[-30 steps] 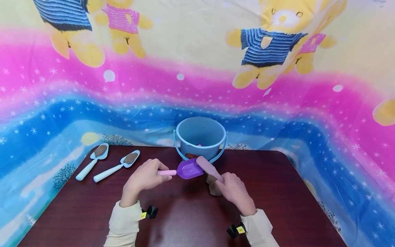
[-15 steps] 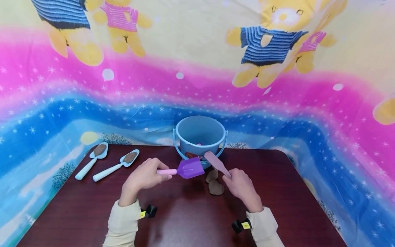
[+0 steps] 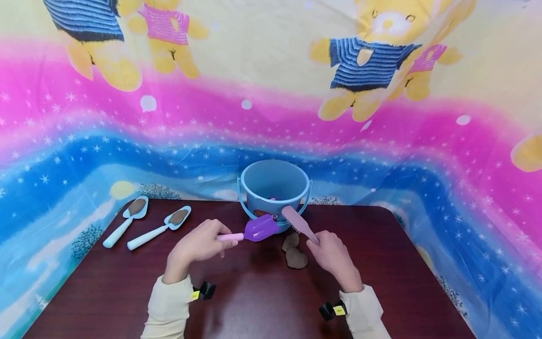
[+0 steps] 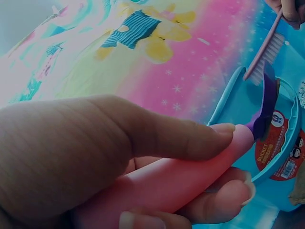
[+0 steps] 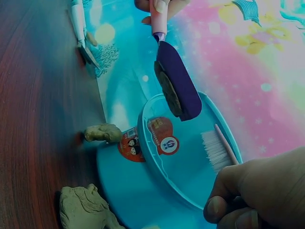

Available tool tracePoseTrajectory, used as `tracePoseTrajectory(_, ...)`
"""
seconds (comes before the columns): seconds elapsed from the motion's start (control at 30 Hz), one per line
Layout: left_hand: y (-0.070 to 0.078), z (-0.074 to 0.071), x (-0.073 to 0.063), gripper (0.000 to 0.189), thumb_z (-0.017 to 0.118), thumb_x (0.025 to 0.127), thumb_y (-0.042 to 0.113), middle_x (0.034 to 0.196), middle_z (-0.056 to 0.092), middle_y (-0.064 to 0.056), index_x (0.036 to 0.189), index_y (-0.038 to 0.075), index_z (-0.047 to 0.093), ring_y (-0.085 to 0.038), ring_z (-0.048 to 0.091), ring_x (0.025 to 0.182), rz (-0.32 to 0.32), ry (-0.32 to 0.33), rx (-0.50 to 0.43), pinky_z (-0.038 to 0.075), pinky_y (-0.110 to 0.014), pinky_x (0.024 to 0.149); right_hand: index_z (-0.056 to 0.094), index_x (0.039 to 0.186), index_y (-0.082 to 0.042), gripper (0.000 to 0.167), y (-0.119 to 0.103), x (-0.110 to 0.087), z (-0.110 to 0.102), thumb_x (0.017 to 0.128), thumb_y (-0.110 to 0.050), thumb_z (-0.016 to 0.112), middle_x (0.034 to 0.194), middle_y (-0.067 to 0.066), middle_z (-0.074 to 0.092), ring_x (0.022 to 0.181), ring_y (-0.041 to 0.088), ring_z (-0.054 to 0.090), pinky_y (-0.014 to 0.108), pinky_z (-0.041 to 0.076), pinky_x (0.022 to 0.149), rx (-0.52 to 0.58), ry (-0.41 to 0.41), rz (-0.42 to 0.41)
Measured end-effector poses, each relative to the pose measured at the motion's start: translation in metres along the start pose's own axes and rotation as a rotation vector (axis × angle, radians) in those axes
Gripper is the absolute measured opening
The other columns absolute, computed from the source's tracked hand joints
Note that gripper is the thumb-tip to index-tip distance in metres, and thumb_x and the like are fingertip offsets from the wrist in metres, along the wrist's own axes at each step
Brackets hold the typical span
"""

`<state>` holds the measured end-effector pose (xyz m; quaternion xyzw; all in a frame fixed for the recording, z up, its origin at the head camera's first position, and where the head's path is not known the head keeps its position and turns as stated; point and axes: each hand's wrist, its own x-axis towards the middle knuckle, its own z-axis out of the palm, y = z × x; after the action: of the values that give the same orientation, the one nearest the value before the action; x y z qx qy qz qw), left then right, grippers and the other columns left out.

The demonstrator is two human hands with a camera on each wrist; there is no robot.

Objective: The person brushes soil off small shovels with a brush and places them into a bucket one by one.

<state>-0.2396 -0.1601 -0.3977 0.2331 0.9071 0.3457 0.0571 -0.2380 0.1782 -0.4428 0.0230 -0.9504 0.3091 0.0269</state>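
Note:
In the head view my left hand (image 3: 199, 242) grips the pink handle of a toy shovel (image 3: 260, 228), its purple blade pointing right. In the right wrist view, brown clay (image 5: 167, 93) clings to the blade's table-facing side. My right hand (image 3: 332, 254) holds a pink brush (image 3: 298, 223), its head just right of the blade; its white bristles (image 5: 215, 150) show in the right wrist view. Two brown clay lumps, one nearer (image 3: 296, 258) and one farther (image 3: 290, 242), lie on the table below the brush. Behind both tools stands a light blue bucket (image 3: 271, 207).
Two pale blue scoops, an outer one (image 3: 120, 232) and an inner one (image 3: 148, 237), lie at the table's left, with brown clay in their blades. A printed bear cloth (image 3: 254, 127) hangs behind the dark wooden table (image 3: 245, 301).
My right hand has drawn the brush rightward off the shovel blade, leaving both clay lumps in view. The blade has since tilted a little in my left hand.

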Motion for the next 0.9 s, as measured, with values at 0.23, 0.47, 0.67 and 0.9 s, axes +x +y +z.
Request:
tracePoseTrajectory(0.23, 0.001, 0.003, 0.002, 0.046, 0.063, 0.1, 0.042, 0.055, 0.062, -0.001, 0.066, 0.011, 0.065, -0.016, 0.054, 0.048, -0.024, -0.06, -0.036, 0.044, -0.032, 0.058, 0.063, 0.072, -0.007, 0.027, -0.001, 0.001, -0.003, 0.096, -0.019, 0.066, 0.055, 0.003, 0.044, 0.048, 0.018, 0.044, 0.03, 0.037, 0.045, -0.011, 0.006, -0.001)
tracePoseTrajectory(0.47, 0.003, 0.004, 0.004, 0.044, 0.054, 0.104, 0.045, 0.057, 0.062, -0.004, 0.076, 0.013, 0.064, -0.018, 0.054, 0.051, -0.053, -0.099, -0.052, 0.044, -0.034, 0.063, 0.06, 0.068, -0.009, 0.031, -0.001, 0.0, -0.005, 0.096, -0.019, 0.065, 0.054, 0.002, 0.042, 0.048, 0.017, 0.043, 0.03, 0.035, 0.044, -0.001, 0.006, -0.001)
tracePoseTrajectory(0.67, 0.005, 0.007, 0.009, 0.043, 0.054, 0.104, 0.043, 0.056, 0.052, -0.002, 0.077, 0.012, 0.066, -0.014, 0.045, 0.051, -0.031, -0.088, -0.034, 0.044, -0.033, 0.061, 0.061, 0.069, -0.008, 0.029, -0.002, 0.001, -0.006, 0.096, -0.018, 0.066, 0.054, 0.003, 0.043, 0.047, 0.017, 0.043, 0.03, 0.037, 0.045, 0.005, 0.021, -0.019)
tracePoseTrajectory(0.9, 0.002, 0.015, 0.016, 0.033, 0.057, 0.103, 0.039, 0.054, 0.044, 0.001, 0.088, 0.013, 0.07, -0.012, 0.037, 0.047, -0.04, -0.065, -0.108, 0.04, -0.03, 0.055, 0.058, 0.065, -0.009, 0.033, -0.004, -0.001, -0.011, 0.097, -0.018, 0.064, 0.052, 0.001, 0.041, 0.046, 0.016, 0.041, 0.029, 0.035, 0.044, 0.009, 0.026, -0.024)
